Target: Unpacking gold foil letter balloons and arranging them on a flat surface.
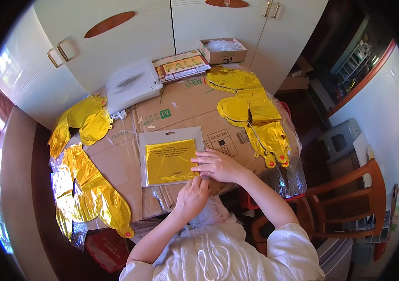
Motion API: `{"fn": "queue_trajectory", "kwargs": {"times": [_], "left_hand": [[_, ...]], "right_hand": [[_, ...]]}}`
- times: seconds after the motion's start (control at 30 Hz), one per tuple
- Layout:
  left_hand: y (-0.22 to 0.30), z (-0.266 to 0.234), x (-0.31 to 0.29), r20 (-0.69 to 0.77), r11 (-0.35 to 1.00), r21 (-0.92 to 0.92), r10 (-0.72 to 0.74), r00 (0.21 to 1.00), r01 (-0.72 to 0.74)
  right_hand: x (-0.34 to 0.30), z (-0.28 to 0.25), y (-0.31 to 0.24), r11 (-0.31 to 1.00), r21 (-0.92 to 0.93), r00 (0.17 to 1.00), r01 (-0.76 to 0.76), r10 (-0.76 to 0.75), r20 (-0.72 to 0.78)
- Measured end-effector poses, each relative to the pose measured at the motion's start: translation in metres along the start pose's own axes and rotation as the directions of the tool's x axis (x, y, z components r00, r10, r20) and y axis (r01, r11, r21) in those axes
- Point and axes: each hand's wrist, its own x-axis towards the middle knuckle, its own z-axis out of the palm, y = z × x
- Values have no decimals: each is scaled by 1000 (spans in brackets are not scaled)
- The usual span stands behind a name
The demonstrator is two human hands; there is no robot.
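Note:
A flat clear bag [169, 161] holding a folded gold foil sheet lies on the cardboard in front of me. Its pale top edge has a hanging hole, and dark print runs across the gold. My right hand [218, 166] has its fingers over the bag's right edge, with the thumb mostly hidden. Just below, my left hand [193, 198] is closed in a pinch by the bag's lower right corner. What its fingertips hold is hidden. Both hands nearly touch there.
Flat gold foil balloons lie at the left [94, 192] and right [251, 112] of the cardboard-covered table [115, 164]. Along the back are a stack of white bags [131, 84], printed packs [180, 65] and an open box [223, 51]. A wooden chair [349, 201] stands right.

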Motion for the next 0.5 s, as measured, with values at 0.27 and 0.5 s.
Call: {"fn": "queue_trajectory", "kwargs": {"times": [0.27,0.5], "left_hand": [[5,4,1,-104,987,72,147,984,-140],[-6,1,2,-220,989,-45,129,967,-142]], "right_hand": [[-2,0,-1,1000,-26,1000,-1,2,22],[-2,-2,0,1000,-18,998,-24,25,59]]}}
